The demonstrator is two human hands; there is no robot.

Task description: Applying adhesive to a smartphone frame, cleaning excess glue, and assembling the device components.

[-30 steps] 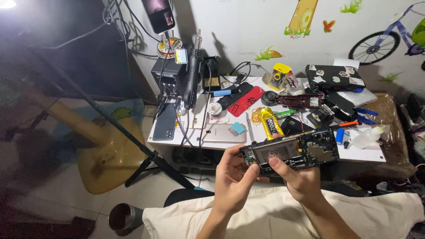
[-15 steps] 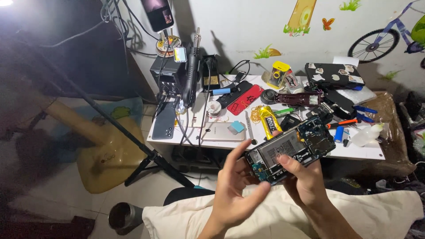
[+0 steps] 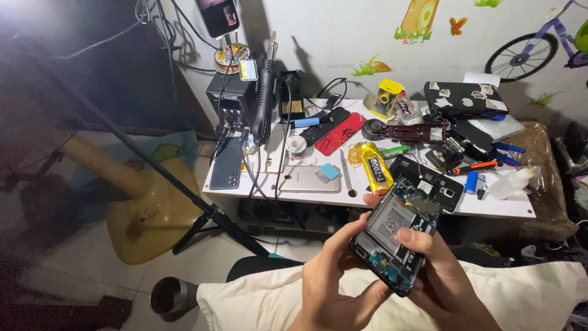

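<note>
Cluttered white surface [image 3: 490, 205] beyond both hands; left hand [image 3: 334, 276] and right hand [image 3: 444, 279] pinch an opened phone [image 3: 395, 236] by its edges, tilted above a pillow [image 3: 245, 306].

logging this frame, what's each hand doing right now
Left hand: closed around the lower end of the opened black smartphone with exposed battery and circuit boards.
Right hand: grip closed on the same phone, thumb on top.

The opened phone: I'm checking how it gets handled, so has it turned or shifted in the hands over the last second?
Yes. The opened phone lay level along the white table's edge; now it stands steeply tilted, its top end toward the table.
</note>
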